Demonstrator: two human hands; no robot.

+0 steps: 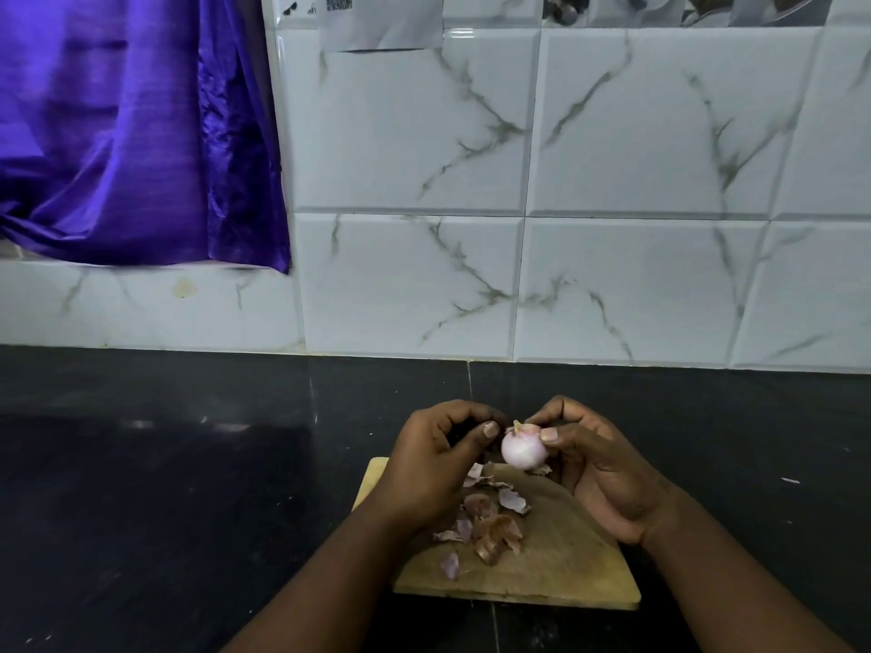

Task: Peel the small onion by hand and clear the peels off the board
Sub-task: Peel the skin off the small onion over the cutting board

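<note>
The small onion (524, 447) is held in the air above the far edge of the wooden board (556, 558), nearly round, pale pink and mostly bare of skin. Its tufted tip with a scrap of dry skin points up and a little left, so its short axis stands close to upright.

On the left, a purple cloth (132, 134) hangs against the wall. White marble-veined tiles (612, 181) fill the wall to its right. Below them runs a dark, glossy tabletop (188, 464), on which the board lies near the front edge. Loose peels (490, 525) lie scattered over the board's left half.

The left hand (438, 464) is curled, its thumb tip just beside the onion's upper left; whether it touches cannot be told. The right hand (598, 464) pinches the onion, thumb on its upper right side and fingers curled behind, palm turned toward the camera.
</note>
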